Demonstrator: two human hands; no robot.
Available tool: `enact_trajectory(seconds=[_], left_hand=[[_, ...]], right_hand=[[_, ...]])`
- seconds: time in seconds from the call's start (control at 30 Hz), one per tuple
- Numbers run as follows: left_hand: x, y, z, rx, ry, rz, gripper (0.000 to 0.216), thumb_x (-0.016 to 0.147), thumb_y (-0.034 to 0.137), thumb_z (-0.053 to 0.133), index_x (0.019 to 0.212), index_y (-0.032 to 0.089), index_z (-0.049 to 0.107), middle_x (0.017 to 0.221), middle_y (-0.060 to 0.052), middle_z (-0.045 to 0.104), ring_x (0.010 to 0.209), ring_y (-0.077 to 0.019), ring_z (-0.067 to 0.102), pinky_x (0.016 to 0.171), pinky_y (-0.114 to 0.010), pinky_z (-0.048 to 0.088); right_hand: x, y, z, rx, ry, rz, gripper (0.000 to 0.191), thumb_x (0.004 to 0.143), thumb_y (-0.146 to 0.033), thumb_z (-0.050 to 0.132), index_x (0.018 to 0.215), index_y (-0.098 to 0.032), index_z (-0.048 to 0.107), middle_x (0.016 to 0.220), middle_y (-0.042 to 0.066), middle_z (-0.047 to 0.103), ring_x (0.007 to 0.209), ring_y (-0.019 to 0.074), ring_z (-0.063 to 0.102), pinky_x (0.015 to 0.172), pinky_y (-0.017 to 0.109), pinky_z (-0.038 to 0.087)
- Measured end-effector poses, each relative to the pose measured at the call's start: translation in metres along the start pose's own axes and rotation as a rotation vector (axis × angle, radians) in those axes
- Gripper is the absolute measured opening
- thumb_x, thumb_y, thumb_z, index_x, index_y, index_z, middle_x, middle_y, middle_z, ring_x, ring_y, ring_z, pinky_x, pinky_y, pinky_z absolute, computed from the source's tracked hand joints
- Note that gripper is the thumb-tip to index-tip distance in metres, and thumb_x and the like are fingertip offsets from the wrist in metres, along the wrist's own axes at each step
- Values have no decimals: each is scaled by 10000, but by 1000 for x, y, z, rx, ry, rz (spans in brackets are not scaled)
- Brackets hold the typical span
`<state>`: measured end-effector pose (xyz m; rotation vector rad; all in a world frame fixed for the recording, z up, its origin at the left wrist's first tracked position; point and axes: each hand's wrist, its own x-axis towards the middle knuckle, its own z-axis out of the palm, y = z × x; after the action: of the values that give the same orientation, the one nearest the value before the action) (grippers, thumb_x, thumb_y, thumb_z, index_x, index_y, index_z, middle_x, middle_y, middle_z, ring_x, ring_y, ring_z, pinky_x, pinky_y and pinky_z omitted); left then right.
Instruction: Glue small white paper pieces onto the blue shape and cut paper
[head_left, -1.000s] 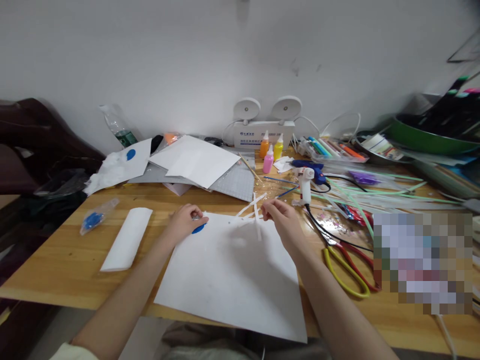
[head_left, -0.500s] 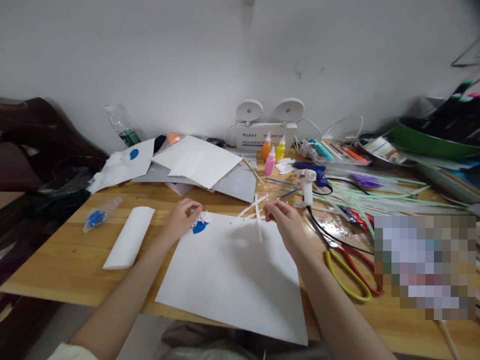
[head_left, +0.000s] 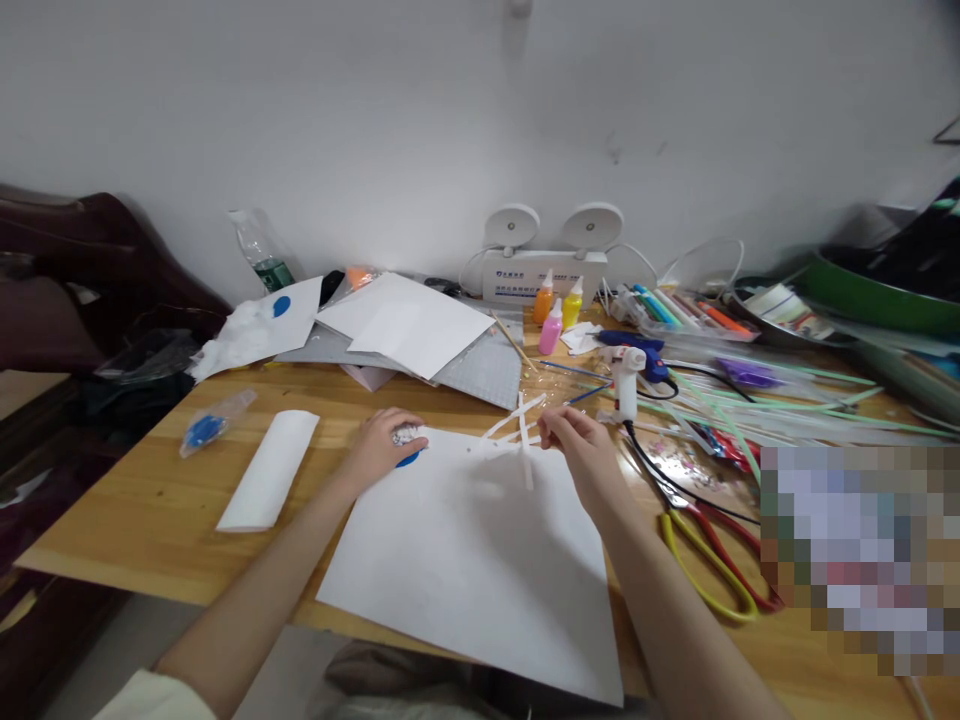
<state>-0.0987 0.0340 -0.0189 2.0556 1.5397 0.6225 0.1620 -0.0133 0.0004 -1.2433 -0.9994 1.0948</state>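
Note:
My left hand (head_left: 381,452) rests at the upper left corner of a large white sheet of paper (head_left: 480,580). Its thumb and fingers curl round a little heap of small white bits (head_left: 406,435). Below the thumb a blue patch (head_left: 409,459) on the sheet partly shows. Over the sheet's top edge, my right hand (head_left: 579,440) is closed in a pinch at the end of several crossed white paper strips (head_left: 524,437). The fingertips hide the pinched end.
A folded white paper piece (head_left: 270,470) lies left of the sheet. To the right are scissors (head_left: 709,560) and a white glue gun (head_left: 625,385) with its cord. Behind stand paint bottles (head_left: 551,328), beside white sheets (head_left: 420,325) on a grey cutting mat (head_left: 491,375).
My left hand has closed in over the white bits, covering more of the blue patch. My right hand keeps its pinch at the strips. The whole view has shifted slightly.

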Motion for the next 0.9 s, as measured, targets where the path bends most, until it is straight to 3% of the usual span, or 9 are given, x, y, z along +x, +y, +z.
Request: enact_trajectory(seconds=[0.2,0.4,0.9], left_hand=[[4,-6,-5,-102,-16,-46,382,796,438,376,984,178,584,1011,-68,597,911,-179,551,775,-293,430],[5,-2,-7,-41,-63,42,291,787,372,413,855,207,643,962,-50,610,950,-190,514,874,-330,364],[10,-3,-10,19,-119,103,275,786,339,402,850,223,643,985,-49,591,954,-186,506,862,-318,373]], right_hand=[[1,2,-2,-2,8,-23,163,685,-290,533,577,-168,539,565,-21,481,540,106,429,543,236,350],[1,2,-2,24,19,-7,162,680,-302,542,590,-168,548,555,-20,483,530,108,432,533,236,356],[3,3,-4,7,28,-25,183,693,-298,531,563,-170,521,550,-24,465,533,106,421,532,230,342]])
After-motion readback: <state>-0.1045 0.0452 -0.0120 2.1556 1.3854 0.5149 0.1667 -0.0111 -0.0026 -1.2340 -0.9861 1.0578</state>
